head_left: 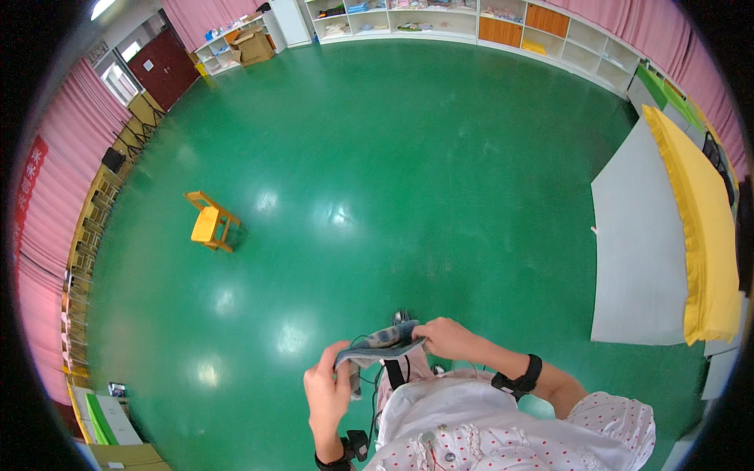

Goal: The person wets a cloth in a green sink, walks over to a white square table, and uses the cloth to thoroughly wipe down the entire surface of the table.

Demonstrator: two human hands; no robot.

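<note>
A grey-blue patterned piece of cloth [386, 340] is stretched between my two hands in front of my waist; what kind of cloth or garment it is, I cannot make out. At its left end my left hand [326, 386] pinches the edge, thumb and fingers closed. My right hand [449, 339] grips the opposite end, its fingers bent around the edge. Part of the cloth hangs below my left hand, over a dark cable. Dark bands with small devices circle both wrists.
A small yellow wooden chair [207, 224] stands on the green floor [440, 173] to the left. At right is a grey-white panelled unit [636, 251] topped with yellow cloth [711, 235]. White shelves [400, 35] and a cardboard box [253, 49] line the far wall.
</note>
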